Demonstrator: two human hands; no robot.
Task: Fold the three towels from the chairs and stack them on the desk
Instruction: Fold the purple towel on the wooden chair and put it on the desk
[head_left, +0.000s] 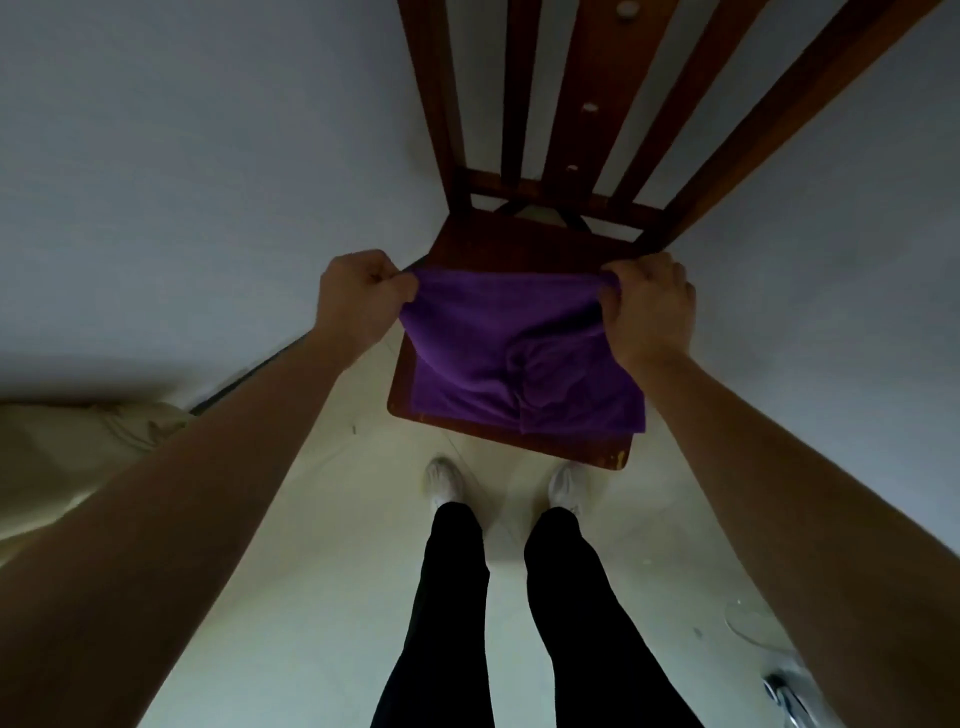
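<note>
A purple towel (498, 358) lies over the seat of a dark wooden chair (519, 239) straight ahead of me. My left hand (358, 296) pinches the towel's far left corner. At the far right corner my right hand (652, 306) grips the cloth the same way. The far edge is stretched between both hands and lifted a little off the seat. The near part of the towel rests rumpled on the seat, with a fold near its front right. No other towel and no desk are in view.
The chair's slatted back (571, 104) stands against a pale wall. My legs and white shoes (444, 480) are on the light floor just in front of the seat. A beige cloth-covered thing (78, 452) sits at the left. A glass and metal object (779, 691) lies at the lower right.
</note>
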